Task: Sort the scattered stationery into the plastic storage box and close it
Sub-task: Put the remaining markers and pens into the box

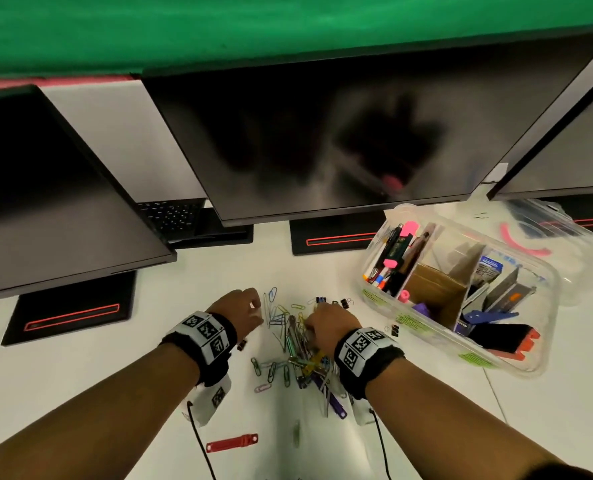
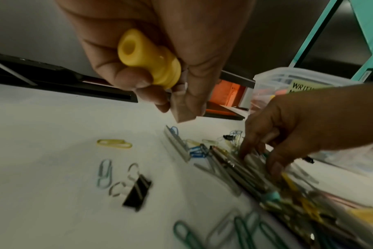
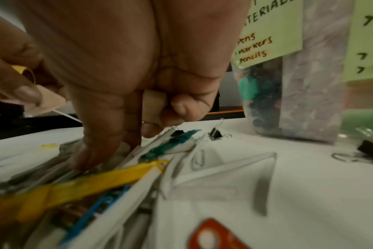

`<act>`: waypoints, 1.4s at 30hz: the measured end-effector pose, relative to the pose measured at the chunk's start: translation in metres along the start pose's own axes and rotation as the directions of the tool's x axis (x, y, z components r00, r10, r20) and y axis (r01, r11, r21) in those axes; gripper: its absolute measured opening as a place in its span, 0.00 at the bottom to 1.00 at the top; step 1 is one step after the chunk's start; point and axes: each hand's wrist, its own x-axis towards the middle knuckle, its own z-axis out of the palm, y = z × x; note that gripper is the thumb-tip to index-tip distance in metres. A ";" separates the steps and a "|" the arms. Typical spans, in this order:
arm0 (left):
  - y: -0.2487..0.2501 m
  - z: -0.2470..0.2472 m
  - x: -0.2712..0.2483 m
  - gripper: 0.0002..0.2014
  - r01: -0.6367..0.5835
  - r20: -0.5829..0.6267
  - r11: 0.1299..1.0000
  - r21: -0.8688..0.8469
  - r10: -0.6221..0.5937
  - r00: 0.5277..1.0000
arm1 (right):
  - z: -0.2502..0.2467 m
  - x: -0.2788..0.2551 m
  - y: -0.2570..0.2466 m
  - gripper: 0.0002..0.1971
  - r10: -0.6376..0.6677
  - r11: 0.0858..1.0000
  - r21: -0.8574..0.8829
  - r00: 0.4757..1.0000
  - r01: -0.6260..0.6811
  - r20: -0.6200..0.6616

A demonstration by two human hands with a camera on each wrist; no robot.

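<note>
**Forearms frame a slippery clip pile**

Left hand [image 2: 160, 55] grips a yellow piece [image 2: 148, 59]; right hand [image 1: 329, 323] digs curled fingertips into the clip pile [image 1: 295, 344] near the surface's front edge. Light, slick clips want pinching at their loops. Storage box [image 1: 544, 303] stands open toward the right edge.

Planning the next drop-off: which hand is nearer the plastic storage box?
Right. The right hand works the clip pile just left of the plastic storage box; the left hand is farther left, beyond the pile.
</note>
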 end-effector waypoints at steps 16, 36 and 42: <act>0.119 -0.030 -0.005 0.12 -0.326 -0.082 0.926 -0.192 0.316 0.945 | -0.054 -0.118 0.045 0.06 0.294 0.832 0.553 0.875 -0.035 -0.386; 0.238 -0.013 0.017 0.20 -0.476 0.012 0.827 -0.298 0.502 0.865 | -0.083 -0.127 0.119 0.13 0.539 0.776 0.546 0.781 -0.316 -0.315; 0.159 -0.038 0.016 0.10 -0.407 -0.233 0.864 -0.298 0.347 0.908 | -0.077 -0.110 0.062 0.06 0.303 0.881 0.472 0.809 -0.036 -0.504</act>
